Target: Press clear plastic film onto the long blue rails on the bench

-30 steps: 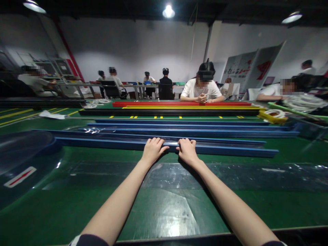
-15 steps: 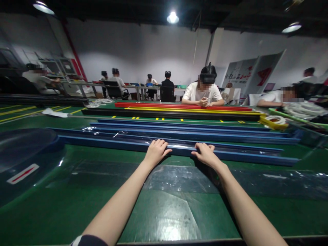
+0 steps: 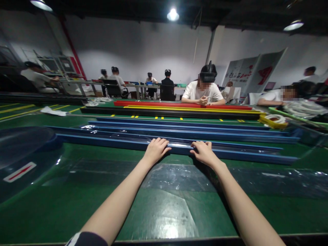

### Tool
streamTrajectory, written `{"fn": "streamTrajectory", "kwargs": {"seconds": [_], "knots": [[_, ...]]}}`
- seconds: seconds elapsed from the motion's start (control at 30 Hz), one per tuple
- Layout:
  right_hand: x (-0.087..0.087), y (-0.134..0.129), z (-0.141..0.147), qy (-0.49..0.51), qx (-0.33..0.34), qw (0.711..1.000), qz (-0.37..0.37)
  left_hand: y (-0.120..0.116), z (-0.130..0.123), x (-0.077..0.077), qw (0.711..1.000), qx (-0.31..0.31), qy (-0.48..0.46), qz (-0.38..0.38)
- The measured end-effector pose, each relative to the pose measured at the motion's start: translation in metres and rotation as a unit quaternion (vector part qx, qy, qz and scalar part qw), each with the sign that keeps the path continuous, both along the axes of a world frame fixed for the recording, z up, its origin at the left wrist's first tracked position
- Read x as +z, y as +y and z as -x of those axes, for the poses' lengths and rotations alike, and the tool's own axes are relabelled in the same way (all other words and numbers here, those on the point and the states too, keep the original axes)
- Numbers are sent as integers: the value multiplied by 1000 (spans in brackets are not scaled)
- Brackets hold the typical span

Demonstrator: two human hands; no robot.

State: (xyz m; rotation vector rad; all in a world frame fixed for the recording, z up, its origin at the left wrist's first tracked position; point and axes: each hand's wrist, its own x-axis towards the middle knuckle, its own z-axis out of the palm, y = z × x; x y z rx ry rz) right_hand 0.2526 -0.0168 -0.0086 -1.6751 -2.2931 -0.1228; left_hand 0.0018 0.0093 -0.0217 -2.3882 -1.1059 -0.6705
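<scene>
A long blue plastic channel (image 3: 246,155) lies across the bench in front of me, with clear film (image 3: 176,144) glinting inside it. My left hand (image 3: 156,150) grips the channel near its middle, fingers over the top and thumb on the near wall. A short way to the right, my right hand (image 3: 202,152) holds the same channel, fingers bent over its edge. Whether the fingertips also pinch the film is hidden. Under my forearms a wide clear plastic strip (image 3: 176,176) lies flat on the green bench top (image 3: 102,205).
At left sits a large roll of clear film (image 3: 25,143) with a red-arrow label (image 3: 19,172). Beyond are more blue channels (image 3: 179,127), then black (image 3: 107,111), yellow (image 3: 153,108) and red strips (image 3: 143,104). A co-worker (image 3: 203,87) sits opposite. A yellow tray (image 3: 273,123) stands at right.
My right hand has shifted slightly left along the channel, its fingers curling a little more over the edge. My left hand stays in nearly the same place. The view has shifted slightly.
</scene>
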Motion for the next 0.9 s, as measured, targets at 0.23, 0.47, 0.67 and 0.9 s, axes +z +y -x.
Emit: {"fn": "streamTrajectory", "kwargs": {"seconds": [0.23, 0.47, 0.67, 0.9], "knots": [[3, -2, 5, 1, 41, 999, -14, 1, -1, 0, 1000, 6, 5, 8], [8, -4, 15, 0, 57, 998, 3, 0, -3, -1, 1000, 14, 2, 17], [5, -2, 15, -4, 53, 999, 3, 1, -4, -1, 1000, 17, -1, 22], [5, -3, 16, -14, 51, 999, 2, 1, -6, -2, 1000, 25, -3, 18]]}}
